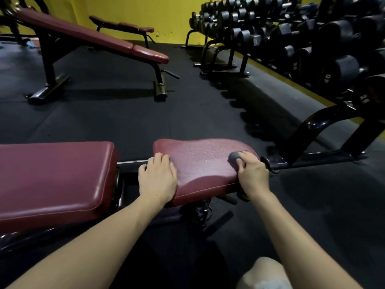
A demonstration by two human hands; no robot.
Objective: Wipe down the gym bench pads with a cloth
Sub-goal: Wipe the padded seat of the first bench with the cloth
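While right hand (253,174) bunches grey cloth (235,156), mostly hidden, seat pad (200,163)

I have a single view, from the camera worn on the person's head, wide-angle, tilted forward and down. It sits close over the maroon seat pad (200,163), with both forearms reaching in from the bottom edge. Beyond, it looks across the black floor (129,113) to a yellow wall (158,9) at the top. Straight lines bow toward the edges.
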